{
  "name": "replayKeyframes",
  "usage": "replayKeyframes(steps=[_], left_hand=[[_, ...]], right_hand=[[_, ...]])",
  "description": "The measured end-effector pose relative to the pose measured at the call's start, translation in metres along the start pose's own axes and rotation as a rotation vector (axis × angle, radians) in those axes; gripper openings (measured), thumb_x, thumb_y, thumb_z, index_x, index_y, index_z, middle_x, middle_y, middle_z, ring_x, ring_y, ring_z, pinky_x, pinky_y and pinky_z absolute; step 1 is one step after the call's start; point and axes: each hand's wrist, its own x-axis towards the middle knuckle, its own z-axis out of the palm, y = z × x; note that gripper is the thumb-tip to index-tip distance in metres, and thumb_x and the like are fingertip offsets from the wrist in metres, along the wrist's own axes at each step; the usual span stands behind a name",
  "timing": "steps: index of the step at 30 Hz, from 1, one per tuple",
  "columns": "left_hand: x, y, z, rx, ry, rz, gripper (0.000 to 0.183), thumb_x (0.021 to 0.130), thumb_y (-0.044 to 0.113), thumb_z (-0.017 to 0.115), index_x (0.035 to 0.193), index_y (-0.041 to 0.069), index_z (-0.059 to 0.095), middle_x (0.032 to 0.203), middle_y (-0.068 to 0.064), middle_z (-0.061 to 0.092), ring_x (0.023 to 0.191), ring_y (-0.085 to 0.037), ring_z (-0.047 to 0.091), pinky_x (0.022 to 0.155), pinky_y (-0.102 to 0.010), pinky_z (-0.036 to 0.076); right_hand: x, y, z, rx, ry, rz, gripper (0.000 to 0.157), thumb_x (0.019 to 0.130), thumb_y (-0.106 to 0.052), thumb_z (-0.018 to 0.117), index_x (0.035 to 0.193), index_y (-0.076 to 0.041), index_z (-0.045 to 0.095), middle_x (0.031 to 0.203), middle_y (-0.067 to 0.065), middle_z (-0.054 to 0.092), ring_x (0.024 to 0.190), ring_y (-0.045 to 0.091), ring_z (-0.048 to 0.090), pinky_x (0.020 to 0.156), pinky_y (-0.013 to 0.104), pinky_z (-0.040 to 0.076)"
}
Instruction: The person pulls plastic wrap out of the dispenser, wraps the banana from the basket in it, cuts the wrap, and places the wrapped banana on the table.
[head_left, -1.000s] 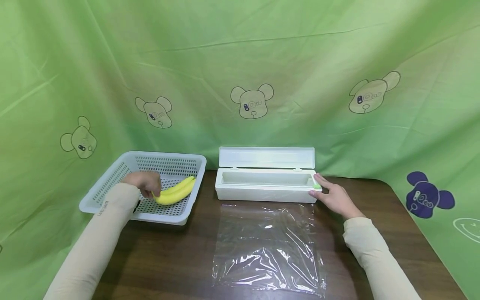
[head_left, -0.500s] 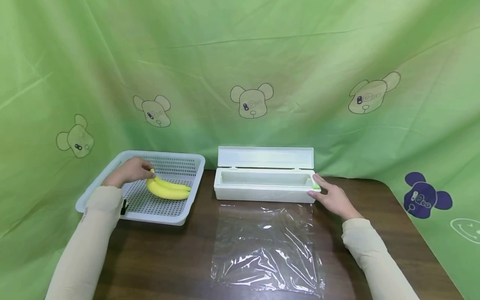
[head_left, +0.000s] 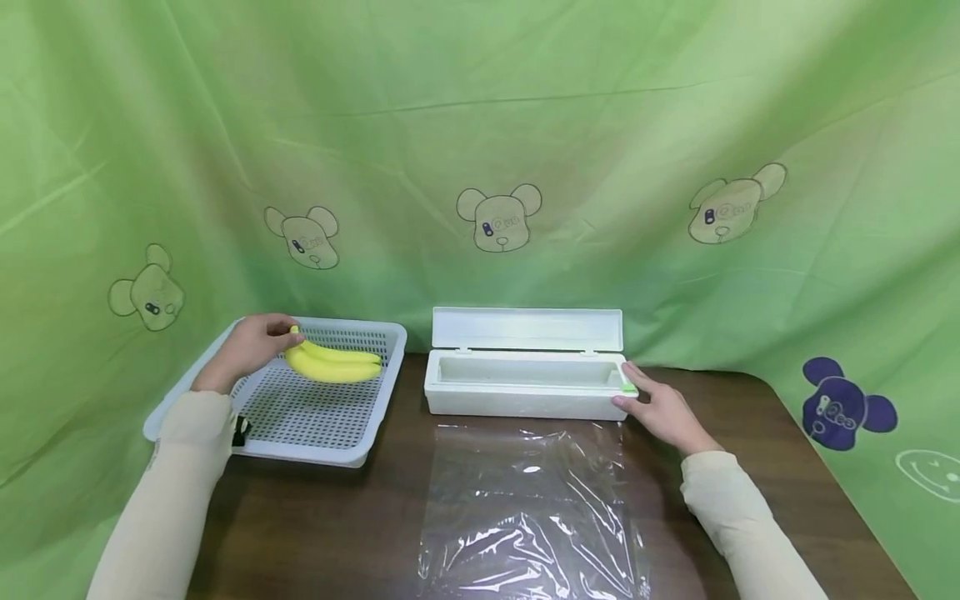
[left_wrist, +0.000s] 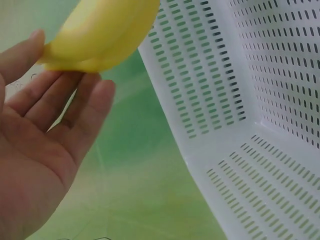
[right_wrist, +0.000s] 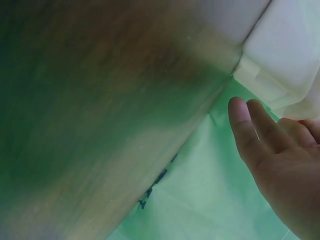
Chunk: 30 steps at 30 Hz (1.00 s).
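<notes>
My left hand (head_left: 253,348) pinches the stem end of a bunch of two yellow bananas (head_left: 335,367), which hangs over the light plastic basket (head_left: 341,456) at the left. In the left wrist view the thumb and fingertips meet at the end of the bananas (left_wrist: 102,37), with the slotted basket wall (left_wrist: 220,135) beside them. My right hand (head_left: 663,410) rests with fairly straight fingers against the right end of a long white cling film box (head_left: 525,403), its lid (head_left: 527,328) raised. The right wrist view has the fingers (right_wrist: 267,132) beside the box corner (right_wrist: 265,85).
A clear sheet of plastic film (head_left: 517,508) lies wrinkled and shiny on the brown table (head_left: 765,433) in front of the box. A small green piece (head_left: 628,387) sits at the box's right end. Behind everything hangs a green curtain (head_left: 600,167) with bear faces.
My left hand has raised the bananas from the basket floor and drawn them slightly left and back. The right hand stays at the box end. The view has tipped up a little.
</notes>
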Motion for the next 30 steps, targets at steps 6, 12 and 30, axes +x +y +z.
replayKeyframes(steps=[6,12,30], left_hand=[[-0.007,0.002,-0.001,-0.035,0.100,-0.008,0.039,0.096,0.027,0.056,0.121,-0.003,0.057,0.111,-0.022,0.059,0.092,-0.030,0.056,0.071,-0.037,0.048],[-0.013,0.002,-0.001,-0.094,0.140,-0.015,0.038,0.099,0.027,0.051,0.123,-0.003,0.052,0.116,-0.021,0.054,0.098,-0.032,0.054,0.073,-0.036,0.048],[-0.017,0.023,-0.001,-0.394,0.252,0.052,0.057,0.089,0.038,0.064,0.128,-0.002,0.054,0.112,-0.012,0.057,0.089,-0.010,0.058,0.076,-0.022,0.052]], right_hand=[[0.002,-0.001,0.002,0.008,-0.005,-0.006,0.072,0.089,-0.042,0.063,0.144,-0.004,0.035,0.147,0.016,0.032,0.126,0.046,0.035,0.101,0.057,0.028],[0.002,0.001,0.003,0.025,-0.022,0.007,0.074,0.089,-0.044,0.063,0.144,-0.004,0.034,0.148,0.016,0.031,0.128,0.045,0.032,0.102,0.057,0.026],[0.001,-0.002,-0.002,0.026,-0.020,0.016,0.073,0.090,-0.042,0.062,0.144,-0.003,0.034,0.147,0.018,0.030,0.127,0.048,0.031,0.102,0.058,0.024]])
